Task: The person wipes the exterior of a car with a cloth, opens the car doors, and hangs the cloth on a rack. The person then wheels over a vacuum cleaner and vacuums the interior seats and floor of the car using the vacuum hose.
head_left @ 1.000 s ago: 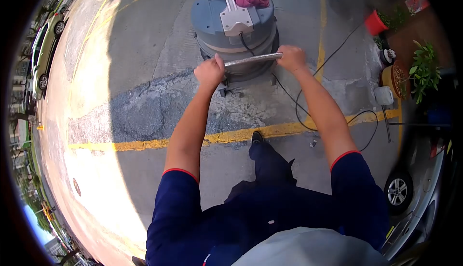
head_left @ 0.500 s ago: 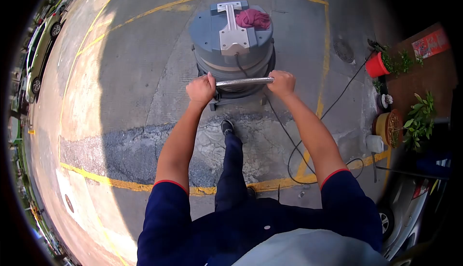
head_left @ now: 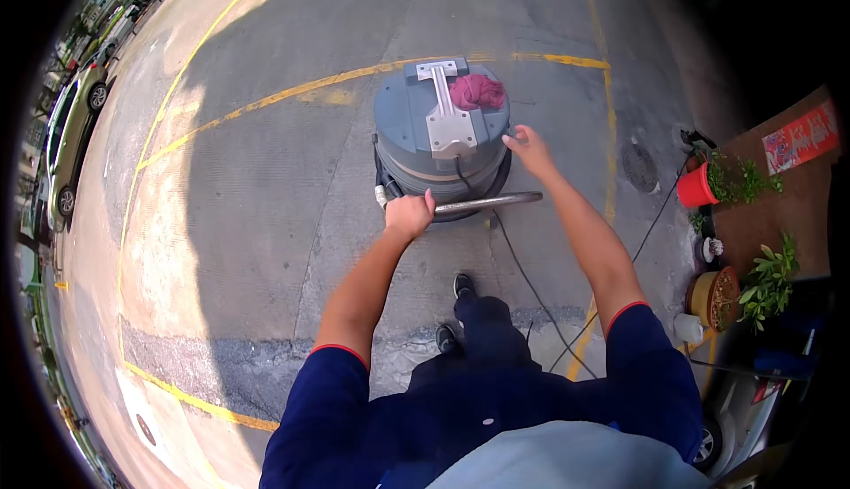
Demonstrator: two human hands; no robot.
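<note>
A large grey drum vacuum cleaner (head_left: 403,126) stands on the concrete in front of me, with a metal bracket on its lid. A crumpled pink cloth (head_left: 478,91) lies on the lid's right side. My left hand (head_left: 410,215) is wrapped round the left end of the metal push handle (head_left: 491,203). Off the bar, my right hand (head_left: 529,150) hangs in the air to the right of the drum, below the cloth, its fingers apart and holding nothing. A black cable (head_left: 529,281) runs from near the machine's base along the ground.
To the right stand a red pot (head_left: 698,187) with plants, a yellowish planter (head_left: 711,298) and a white container (head_left: 689,328). A round manhole cover (head_left: 638,166) is set in the ground. Yellow lines (head_left: 292,110) mark the concrete. A parked car (head_left: 75,139) is at far left.
My right hand has let go of the handle and risen toward the lid's right side. I have stepped forward with the machine over the yellow-lined ground, my left hand still on the bar.
</note>
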